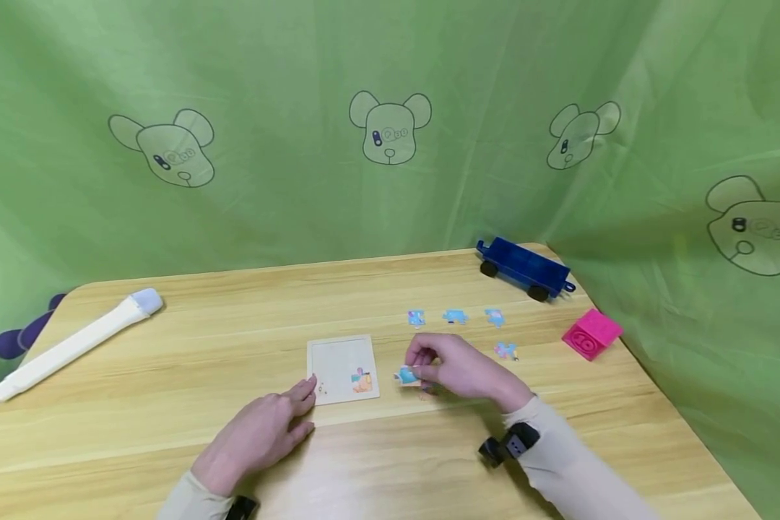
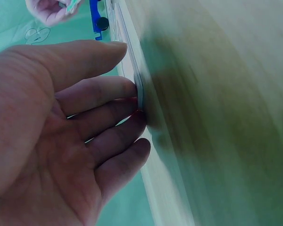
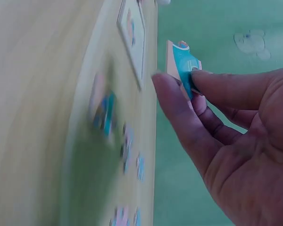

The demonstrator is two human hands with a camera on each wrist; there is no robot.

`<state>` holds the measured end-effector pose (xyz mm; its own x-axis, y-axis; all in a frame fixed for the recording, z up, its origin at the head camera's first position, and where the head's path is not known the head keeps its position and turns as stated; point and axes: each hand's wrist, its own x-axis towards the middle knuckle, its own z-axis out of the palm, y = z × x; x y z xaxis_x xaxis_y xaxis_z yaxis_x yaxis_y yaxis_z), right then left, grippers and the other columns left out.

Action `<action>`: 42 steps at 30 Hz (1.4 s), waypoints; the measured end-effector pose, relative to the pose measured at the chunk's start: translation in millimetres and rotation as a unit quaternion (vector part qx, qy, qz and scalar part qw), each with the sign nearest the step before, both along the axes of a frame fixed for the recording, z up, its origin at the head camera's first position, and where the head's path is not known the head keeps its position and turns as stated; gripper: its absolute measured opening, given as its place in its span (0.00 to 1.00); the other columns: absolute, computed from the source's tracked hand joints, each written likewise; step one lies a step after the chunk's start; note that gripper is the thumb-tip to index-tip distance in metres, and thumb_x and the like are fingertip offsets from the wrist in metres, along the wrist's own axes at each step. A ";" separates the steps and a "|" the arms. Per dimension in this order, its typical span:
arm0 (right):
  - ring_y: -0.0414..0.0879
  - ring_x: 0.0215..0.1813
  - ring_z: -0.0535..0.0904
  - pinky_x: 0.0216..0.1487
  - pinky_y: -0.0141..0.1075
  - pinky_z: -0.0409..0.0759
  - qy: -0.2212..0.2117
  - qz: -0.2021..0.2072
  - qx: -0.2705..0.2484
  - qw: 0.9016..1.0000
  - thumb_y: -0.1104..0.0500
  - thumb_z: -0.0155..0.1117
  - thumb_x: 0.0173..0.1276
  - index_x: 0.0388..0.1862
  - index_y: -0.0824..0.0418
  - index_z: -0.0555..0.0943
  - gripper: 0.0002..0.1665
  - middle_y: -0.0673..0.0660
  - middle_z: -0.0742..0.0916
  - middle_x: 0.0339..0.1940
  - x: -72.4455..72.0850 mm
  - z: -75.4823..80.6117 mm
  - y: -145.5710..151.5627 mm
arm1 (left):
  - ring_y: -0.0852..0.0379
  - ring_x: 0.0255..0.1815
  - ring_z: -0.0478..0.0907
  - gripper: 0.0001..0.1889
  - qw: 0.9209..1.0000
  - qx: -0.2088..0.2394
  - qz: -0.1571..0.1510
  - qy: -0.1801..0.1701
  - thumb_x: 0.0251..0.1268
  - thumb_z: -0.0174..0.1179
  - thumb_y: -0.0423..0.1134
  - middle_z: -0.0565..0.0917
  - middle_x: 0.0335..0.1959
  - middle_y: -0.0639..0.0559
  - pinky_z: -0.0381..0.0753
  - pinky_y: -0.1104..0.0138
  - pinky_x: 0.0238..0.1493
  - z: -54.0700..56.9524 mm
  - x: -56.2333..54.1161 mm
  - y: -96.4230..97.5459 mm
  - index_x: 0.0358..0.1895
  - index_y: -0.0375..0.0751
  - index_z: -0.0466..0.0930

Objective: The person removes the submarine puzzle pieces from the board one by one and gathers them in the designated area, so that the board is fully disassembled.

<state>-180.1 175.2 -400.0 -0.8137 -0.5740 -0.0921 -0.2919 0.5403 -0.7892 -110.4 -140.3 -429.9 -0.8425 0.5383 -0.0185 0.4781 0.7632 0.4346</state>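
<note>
A square white puzzle tray (image 1: pixel 334 355) lies on the table, with joined puzzle pieces (image 1: pixel 362 380) in its near right corner. My left hand (image 1: pixel 266 433) rests at the tray's left edge; in the left wrist view its relaxed fingers (image 2: pixel 115 134) meet the tray's side. Just right of the tray, my right hand (image 1: pixel 458 367) pinches a blue and pale orange puzzle piece (image 3: pixel 185 66) between thumb and fingers, raised above the table. Beneath that hand lies another puzzle piece (image 3: pixel 104 113), partly hidden in the head view.
Several loose puzzle pieces (image 1: pixel 455 316) lie beyond the right hand, one (image 1: pixel 506 351) nearer to it. A blue toy wagon (image 1: pixel 525 267) stands at the back right, a pink block (image 1: pixel 591 334) by the right edge. At left lies a long white stick-like object (image 1: pixel 78 349).
</note>
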 end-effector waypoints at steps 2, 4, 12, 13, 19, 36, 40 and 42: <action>0.48 0.34 0.80 0.35 0.39 0.83 -0.004 -0.009 -0.003 1.000 0.70 0.60 0.70 0.38 0.60 0.79 0.06 0.54 0.81 0.30 1.5 -1.2 12.1 | 0.36 0.63 0.72 0.24 1.000 0.000 0.000 0.002 0.67 0.63 0.38 0.67 0.69 0.37 0.71 0.46 0.62 0.5 0.1 -0.4 0.61 0.26 0.74; 0.47 0.34 0.79 0.36 0.38 0.83 -0.003 -0.017 0.004 1.000 0.70 0.61 0.69 0.37 0.60 0.79 0.06 0.54 0.81 0.30 3.1 -2.1 23.0 | 0.36 0.62 0.72 0.24 1.000 0.001 0.000 0.003 0.67 0.63 0.38 0.68 0.69 0.37 0.72 0.46 0.62 0.8 0.4 -0.9 0.61 0.26 0.74; 0.48 0.34 0.77 0.35 0.35 0.80 -0.007 -0.035 0.028 0.999 0.70 0.62 0.67 0.37 0.60 0.80 0.06 0.53 0.81 0.30 6.7 -1.3 62.8 | 0.36 0.63 0.72 0.24 1.000 0.006 0.004 0.000 0.67 0.63 0.38 0.67 0.70 0.38 0.71 0.46 0.62 0.5 1.1 0.2 0.61 0.27 0.74; 0.48 0.34 0.77 0.35 0.35 0.80 -0.013 -0.037 0.029 0.999 0.71 0.62 0.66 0.37 0.60 0.80 0.07 0.54 0.81 0.30 6.7 -1.8 67.2 | 0.37 0.63 0.72 0.24 1.000 0.007 0.005 -0.001 0.67 0.63 0.38 0.67 0.70 0.38 0.71 0.46 0.62 0.5 1.2 0.3 0.62 0.27 0.74; 0.51 0.33 0.78 0.34 0.39 0.84 -0.062 -0.037 0.003 0.997 0.76 0.57 0.65 0.37 0.65 0.79 0.09 0.58 0.80 0.30 7.2 -5.7 87.0 | 0.37 0.62 0.73 0.24 1.000 0.009 0.007 0.002 0.67 0.63 0.38 0.68 0.70 0.39 0.72 0.47 0.61 0.3 1.2 0.3 0.61 0.28 0.75; 0.45 0.33 0.73 0.33 0.33 0.75 0.008 -0.024 0.087 0.996 0.75 0.59 0.63 0.35 0.60 0.80 0.11 0.51 0.79 0.28 1.0 -22.1 87.8 | 0.39 0.61 0.74 0.23 1.000 0.016 0.006 0.013 0.67 0.63 0.39 0.69 0.69 0.40 0.73 0.49 0.61 -4.6 -0.4 -0.4 0.61 0.28 0.76; 0.46 0.34 0.73 0.35 0.34 0.75 0.012 -0.029 0.092 0.995 0.73 0.60 0.65 0.37 0.60 0.79 0.09 0.51 0.79 0.29 1.8 -22.0 87.5 | 0.38 0.61 0.74 0.23 1.000 0.018 0.006 0.012 0.67 0.63 0.38 0.69 0.69 0.39 0.73 0.49 0.61 -4.3 -0.2 -0.6 0.61 0.28 0.75; 0.47 0.35 0.73 0.36 0.34 0.75 0.014 -0.032 0.092 0.995 0.72 0.61 0.66 0.38 0.61 0.79 0.08 0.52 0.79 0.31 1.9 -21.8 87.8 | 0.38 0.61 0.74 0.23 1.000 0.019 0.006 0.012 0.67 0.63 0.38 0.69 0.69 0.39 0.73 0.48 0.61 -3.7 -0.1 -0.8 0.61 0.28 0.76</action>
